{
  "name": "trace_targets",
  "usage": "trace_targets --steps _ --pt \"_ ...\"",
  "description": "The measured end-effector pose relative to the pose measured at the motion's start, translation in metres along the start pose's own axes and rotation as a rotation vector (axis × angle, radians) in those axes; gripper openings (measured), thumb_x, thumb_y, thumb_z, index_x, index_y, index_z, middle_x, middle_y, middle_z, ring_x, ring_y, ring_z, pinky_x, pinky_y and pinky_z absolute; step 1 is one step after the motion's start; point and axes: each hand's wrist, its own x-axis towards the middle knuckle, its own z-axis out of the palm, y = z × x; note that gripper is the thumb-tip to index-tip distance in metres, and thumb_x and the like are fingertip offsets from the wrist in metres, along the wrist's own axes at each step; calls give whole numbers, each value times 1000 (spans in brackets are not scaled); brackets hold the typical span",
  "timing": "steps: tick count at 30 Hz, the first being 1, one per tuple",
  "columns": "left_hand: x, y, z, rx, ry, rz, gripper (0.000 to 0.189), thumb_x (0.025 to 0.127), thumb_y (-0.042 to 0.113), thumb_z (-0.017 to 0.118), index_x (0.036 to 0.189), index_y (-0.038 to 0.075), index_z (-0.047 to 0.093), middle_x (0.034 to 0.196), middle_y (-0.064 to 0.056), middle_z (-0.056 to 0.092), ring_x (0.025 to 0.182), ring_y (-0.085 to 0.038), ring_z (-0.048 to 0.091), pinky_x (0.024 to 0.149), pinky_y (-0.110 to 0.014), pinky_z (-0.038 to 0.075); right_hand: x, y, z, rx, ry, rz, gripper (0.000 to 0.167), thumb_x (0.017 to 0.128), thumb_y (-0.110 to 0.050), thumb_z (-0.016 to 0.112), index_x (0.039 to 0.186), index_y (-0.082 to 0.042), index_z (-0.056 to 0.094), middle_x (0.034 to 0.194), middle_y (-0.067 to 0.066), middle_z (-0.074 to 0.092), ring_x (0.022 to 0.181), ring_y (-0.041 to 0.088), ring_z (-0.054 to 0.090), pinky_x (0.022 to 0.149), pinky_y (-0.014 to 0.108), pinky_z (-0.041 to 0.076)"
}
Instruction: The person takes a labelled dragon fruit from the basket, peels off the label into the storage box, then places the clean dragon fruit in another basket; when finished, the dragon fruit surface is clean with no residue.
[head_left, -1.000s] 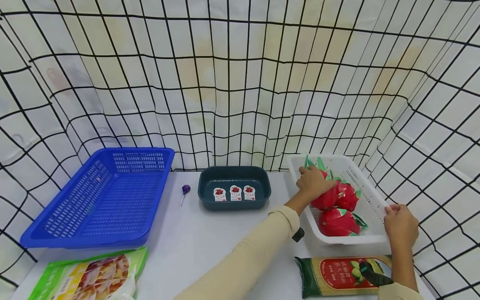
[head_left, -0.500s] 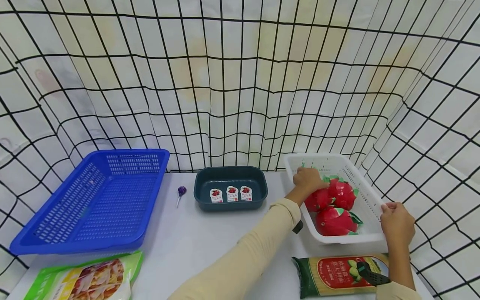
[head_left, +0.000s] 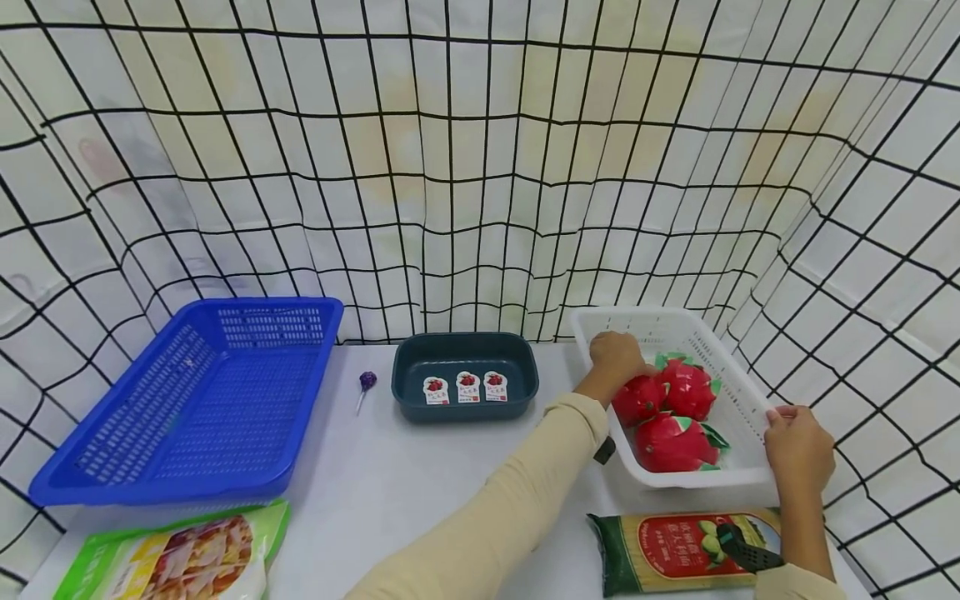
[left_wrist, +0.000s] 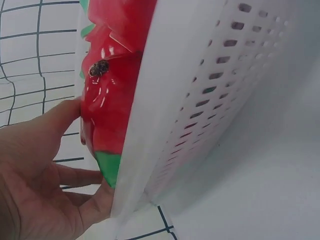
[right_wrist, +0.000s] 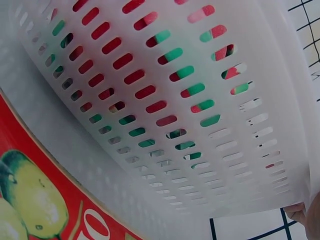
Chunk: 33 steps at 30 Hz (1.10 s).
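Note:
Glossy model dragon fruits lie in a white perforated basket [head_left: 750, 417] at the right. My left hand [head_left: 617, 358] reaches over its left rim and grips a dragon fruit [head_left: 637, 400]. In the left wrist view, the thumb lies against the red side of this dragon fruit [left_wrist: 112, 95], with curled fingers by its green tip. Beside it sit another dragon fruit [head_left: 688, 387] and a nearer one [head_left: 675, 443]. My right hand [head_left: 801, 450] pinches the basket's right rim; its fingertips [right_wrist: 297, 212] just show in the right wrist view.
A blue basket [head_left: 217, 400] stands left, a dark green tray [head_left: 465, 354] with labels in the middle. Between them lies a lollipop [head_left: 367, 381]. A green food bag [head_left: 187, 550] and a spaghetti pack [head_left: 682, 550] lie in front. Black netting [head_left: 450, 167] encloses the table.
My left hand has closed further and turned down over the dragon fruit, and the green leaves beside it are now hidden. My right hand stays on the rim. The head view has shifted slightly.

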Motion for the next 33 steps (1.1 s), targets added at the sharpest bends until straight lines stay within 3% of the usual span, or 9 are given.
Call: trace_targets --steps 5,12,18,26,29,33 --pt "2 1 0 -19 -55 11 62 77 68 66 123 28 68 124 2 62 112 -12 55 85 -23 51 2 0 -1 7 -2 -9 38 104 -23 40 123 9 51 112 33 59 91 47 59 67 50 45" --pt "3 -5 2 -41 -48 22 53 79 67 65 115 28 70 99 4 64 90 -9 55 69 -22 47 3 -1 3 8 -20 1 40 104 -24 39 126 8 50 115 33 59 94 47 58 69 52 44" --pt "1 -14 3 -112 -26 59 48 81 64 65 109 25 71 90 3 62 80 -10 52 60 -21 45 4 -2 6 0 -20 -6 39 104 -24 39 125 8 50 114 33 59 94 47 58 69 52 44" --pt "-10 -42 -12 -286 -25 226 35 91 47 61 108 17 68 80 4 65 68 -9 55 53 -22 45 10 -7 6 -33 -45 -26 42 103 -23 39 126 11 48 115 35 57 94 49 57 70 54 45" --pt "-19 -57 -21 -291 -20 291 35 92 43 60 111 14 66 83 3 65 67 -9 55 52 -21 45 11 -6 5 -10 -19 -29 43 103 -22 39 127 12 46 117 37 55 97 51 56 73 58 45" --pt "-35 -81 -26 -244 5 333 38 94 44 59 115 13 64 88 2 68 67 -10 56 52 -21 44 8 0 3 36 43 -39 39 101 -18 42 124 13 50 116 37 55 99 52 54 73 59 44"
